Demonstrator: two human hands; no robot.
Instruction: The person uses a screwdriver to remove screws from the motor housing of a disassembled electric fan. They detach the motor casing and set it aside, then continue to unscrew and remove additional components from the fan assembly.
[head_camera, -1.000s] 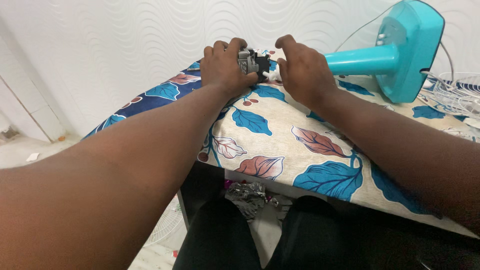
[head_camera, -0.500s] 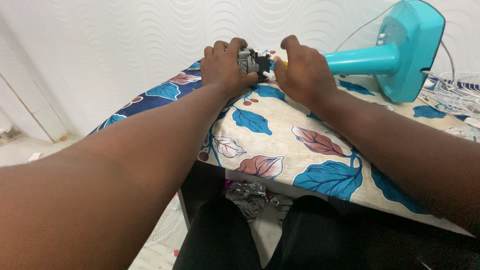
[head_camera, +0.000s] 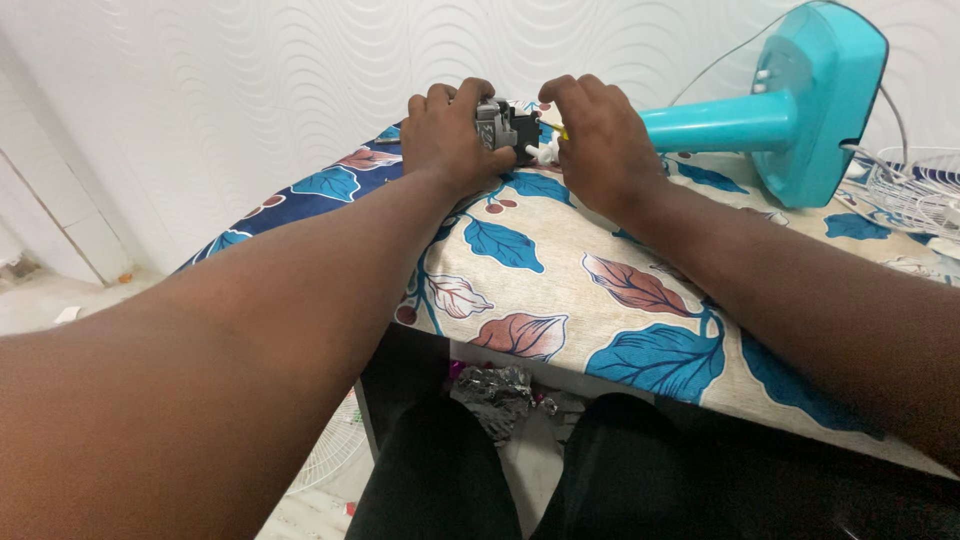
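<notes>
A small grey and black motor (head_camera: 503, 124) sits at the far edge of the table, at the end of a turquoise fan stand (head_camera: 790, 112) lying on its side. My left hand (head_camera: 448, 140) is closed around the motor's left side. On the motor's right side, my right hand (head_camera: 597, 140) pinches a thin yellow-handled tool (head_camera: 553, 129), whose tip is hidden. A bit of white part (head_camera: 546, 152) shows under my right fingers.
The table wears a cloth (head_camera: 560, 270) printed with blue and brown leaves. A white wire fan guard (head_camera: 905, 190) lies at the right edge. Under the table are a crumpled dark bag (head_camera: 497, 385) and another wire grille (head_camera: 335, 455). A patterned white wall stands close behind.
My right hand has shifted slightly at the motor, its fingers closing in on the yellow tool. My left hand stays put on the motor.
</notes>
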